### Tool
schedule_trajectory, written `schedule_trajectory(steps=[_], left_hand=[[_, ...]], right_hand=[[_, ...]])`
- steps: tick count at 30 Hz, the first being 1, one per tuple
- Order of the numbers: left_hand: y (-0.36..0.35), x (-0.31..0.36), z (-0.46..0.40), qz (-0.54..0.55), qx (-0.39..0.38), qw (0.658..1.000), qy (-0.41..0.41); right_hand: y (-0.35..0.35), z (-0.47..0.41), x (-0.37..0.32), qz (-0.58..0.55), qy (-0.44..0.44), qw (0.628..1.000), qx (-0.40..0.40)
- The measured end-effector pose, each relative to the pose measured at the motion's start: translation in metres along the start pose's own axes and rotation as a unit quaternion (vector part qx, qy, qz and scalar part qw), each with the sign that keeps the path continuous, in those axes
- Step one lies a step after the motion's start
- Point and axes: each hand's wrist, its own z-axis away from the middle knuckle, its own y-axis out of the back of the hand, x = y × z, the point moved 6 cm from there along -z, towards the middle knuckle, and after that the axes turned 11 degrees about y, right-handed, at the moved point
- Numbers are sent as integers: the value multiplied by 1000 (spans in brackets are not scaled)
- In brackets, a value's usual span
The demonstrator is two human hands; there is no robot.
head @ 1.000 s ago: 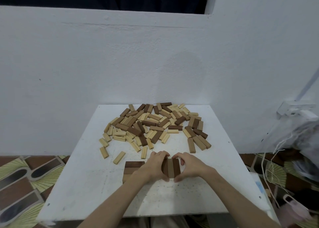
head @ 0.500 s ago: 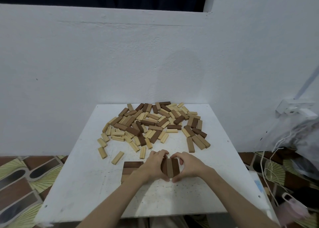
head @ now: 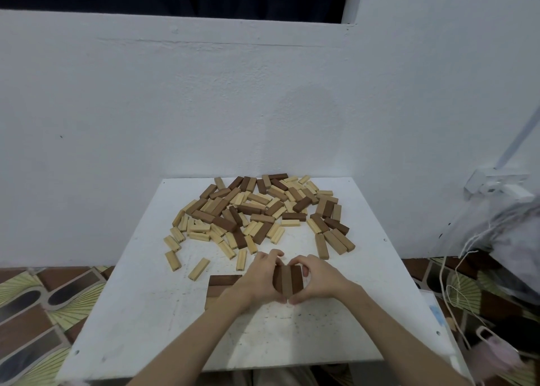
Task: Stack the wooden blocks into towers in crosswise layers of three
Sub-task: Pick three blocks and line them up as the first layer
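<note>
My left hand and right hand cup the layer of three blocks low of centre, fingers curled against it; their long axes run away from me. Grip unchanged since earlier. Beside it, perhaps crosswise, lies another layer; loose blocks beyond.

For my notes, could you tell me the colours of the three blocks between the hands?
Dark brown, tan, dark brown; head view.
</note>
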Motion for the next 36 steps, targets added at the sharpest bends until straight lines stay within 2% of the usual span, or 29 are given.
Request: schedule_trajectory(steps=[7,17,36], left_hand=[[37,1,10,3,26,1000,-15],[84,-28,35,-30,50,998,-7],[82,-74,56,-36,23,999,19]], right_hand=[[14,-8,-30,4,28,999,29],[2,-36,-83,31,67,997,14],[-43,-40,-111,30,69,997,-6]])
